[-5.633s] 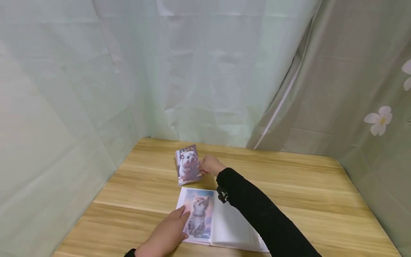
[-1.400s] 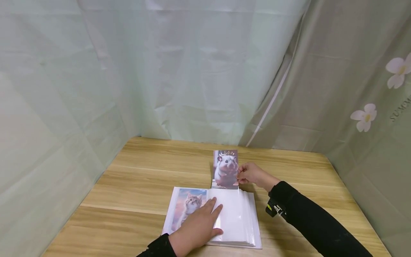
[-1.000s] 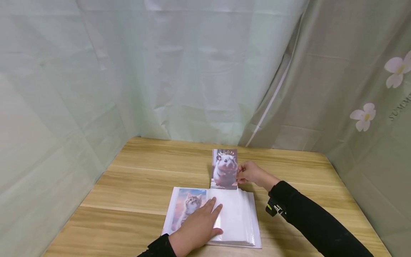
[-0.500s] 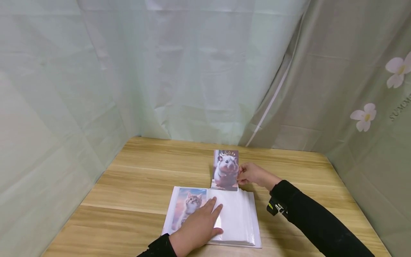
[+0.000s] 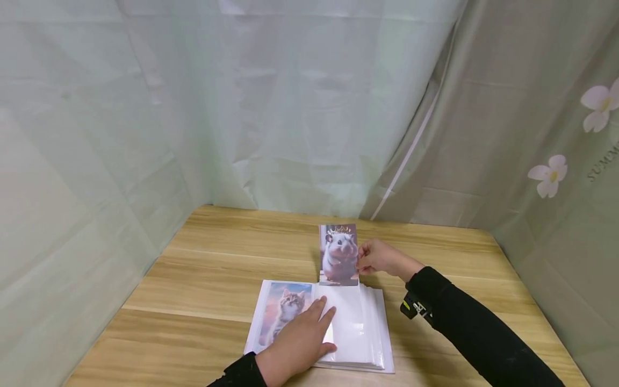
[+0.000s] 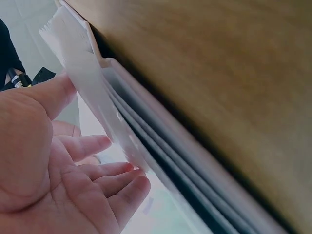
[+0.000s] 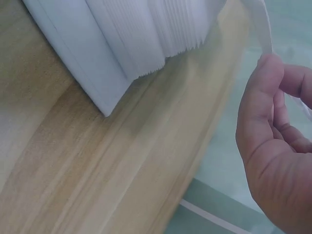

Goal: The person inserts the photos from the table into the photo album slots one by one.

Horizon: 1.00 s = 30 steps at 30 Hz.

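An open photo album [image 5: 387, 344] lies on the table, a kitten photo [image 5: 290, 306] in its left page and a blank white sleeve [image 5: 350, 328] on the right. My left hand [image 5: 297, 341] rests across the middle of the album with fingers spread, covering part of the kitten photo. At the top edge of the right page stands a photo of a crowned hamster [image 5: 339, 255]. My right hand [image 5: 384, 258] pinches its right edge between thumb and fingers. Whether the photo's lower edge is inside the sleeve I cannot tell. The right wrist view shows the album's stacked page edges [image 7: 161, 34].
The wooden table [image 5: 217, 269] extends around the album. Pale curtains [image 5: 300, 107] hang behind its back edge and at the sides. A small dark device [image 5: 413, 307] is strapped at the right wrist.
Since the oldest frame, the hamster photo has moved right to the album's top edge, and my left hand has shifted right across the pages. Over the last second the photo only shifts slightly.
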Each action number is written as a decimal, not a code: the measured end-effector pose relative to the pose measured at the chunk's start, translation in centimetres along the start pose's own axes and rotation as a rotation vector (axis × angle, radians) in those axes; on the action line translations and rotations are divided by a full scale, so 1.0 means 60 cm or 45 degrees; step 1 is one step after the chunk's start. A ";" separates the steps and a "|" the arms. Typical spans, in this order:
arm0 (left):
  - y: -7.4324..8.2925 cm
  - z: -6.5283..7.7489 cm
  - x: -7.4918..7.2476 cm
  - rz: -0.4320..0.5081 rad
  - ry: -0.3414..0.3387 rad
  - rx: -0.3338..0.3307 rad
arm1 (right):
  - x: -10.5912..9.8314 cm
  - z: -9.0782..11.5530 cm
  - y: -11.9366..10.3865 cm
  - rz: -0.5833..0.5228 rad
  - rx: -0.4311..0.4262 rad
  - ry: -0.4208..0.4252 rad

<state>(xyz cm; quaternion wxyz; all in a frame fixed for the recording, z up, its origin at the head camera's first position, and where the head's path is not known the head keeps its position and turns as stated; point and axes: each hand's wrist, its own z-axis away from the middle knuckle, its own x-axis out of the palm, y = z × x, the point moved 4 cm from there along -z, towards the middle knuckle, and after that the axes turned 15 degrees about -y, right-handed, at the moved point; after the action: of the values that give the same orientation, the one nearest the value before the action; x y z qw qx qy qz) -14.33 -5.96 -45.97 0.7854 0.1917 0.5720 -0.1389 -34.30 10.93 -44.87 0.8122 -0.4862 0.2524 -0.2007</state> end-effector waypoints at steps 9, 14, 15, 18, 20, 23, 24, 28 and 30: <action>0.001 -0.001 0.002 0.000 0.005 -0.010 | 0.007 -0.006 0.014 -0.022 0.003 -0.095; 0.001 -0.004 0.005 0.007 0.002 -0.003 | 0.003 -0.009 0.016 0.026 -0.033 -0.147; 0.001 -0.004 0.006 0.007 0.003 -0.002 | 0.002 -0.010 0.016 0.033 -0.042 -0.156; 0.001 -0.004 0.006 0.013 0.002 0.001 | 0.002 -0.010 0.017 0.039 -0.046 -0.184; 0.002 -0.003 0.006 0.017 0.003 0.003 | 0.003 -0.009 0.020 0.017 -0.025 -0.197; 0.002 -0.004 0.006 0.024 -0.001 0.005 | 0.005 -0.005 0.024 -0.022 0.001 -0.224; 0.002 -0.004 0.006 0.023 -0.002 0.004 | 0.005 -0.004 0.026 -0.036 0.010 -0.228; 0.001 -0.006 0.008 0.025 -0.019 -0.007 | 0.005 -0.001 0.035 -0.075 0.029 -0.243; 0.001 -0.006 0.008 0.021 -0.021 -0.011 | 0.007 0.000 0.039 -0.084 0.038 -0.255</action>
<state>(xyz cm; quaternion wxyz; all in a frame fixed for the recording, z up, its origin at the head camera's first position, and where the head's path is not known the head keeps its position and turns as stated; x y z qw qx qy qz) -14.46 -5.75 -46.50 0.7921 0.1918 0.5644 -0.1315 -33.79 11.75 -47.07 0.8334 -0.4998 0.1511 -0.1813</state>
